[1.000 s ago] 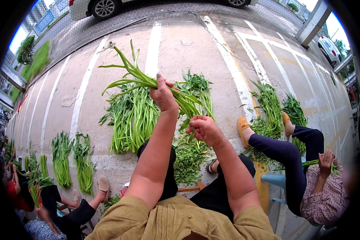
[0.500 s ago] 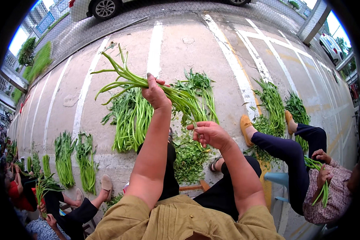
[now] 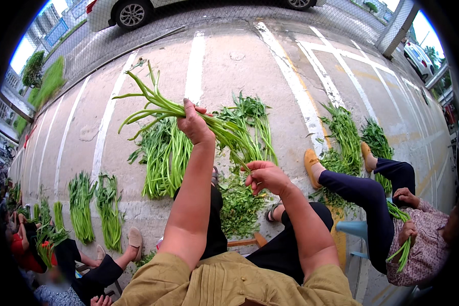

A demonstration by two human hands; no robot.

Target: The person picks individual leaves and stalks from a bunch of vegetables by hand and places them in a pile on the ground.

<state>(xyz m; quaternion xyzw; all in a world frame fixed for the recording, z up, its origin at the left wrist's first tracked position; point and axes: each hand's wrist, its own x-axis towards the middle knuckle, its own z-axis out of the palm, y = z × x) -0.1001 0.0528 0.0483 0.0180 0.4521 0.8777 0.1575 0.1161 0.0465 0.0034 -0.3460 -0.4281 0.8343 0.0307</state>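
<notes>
My left hand (image 3: 195, 125) is wrapped round a bunch of water spinach (image 3: 160, 106), raised in front of me. The long bare stems fan out to the left, and the leafy ends hang to the right. At those lower ends my right hand (image 3: 268, 177) pinches a thin stem tip between thumb and forefinger. Below it, between my feet, lies a heap of loose leaves (image 3: 242, 206). A big pile of water spinach (image 3: 163, 163) rests on the ground beyond my left forearm, and a smaller pile (image 3: 252, 115) sits behind the held bunch.
To the right, a person in dark trousers (image 3: 364, 188) sits on a blue stool (image 3: 353, 229), holding greens, with more bundles (image 3: 344, 130) by their feet. On the left are other seated people and upright-laid bundles (image 3: 80, 206). A wire fence and a white car (image 3: 132, 13) stand beyond.
My right hand has come slightly left and down, its fingers closing on the bunch's lower end. My left hand keeps its grip. The person on the right has shifted their greens.
</notes>
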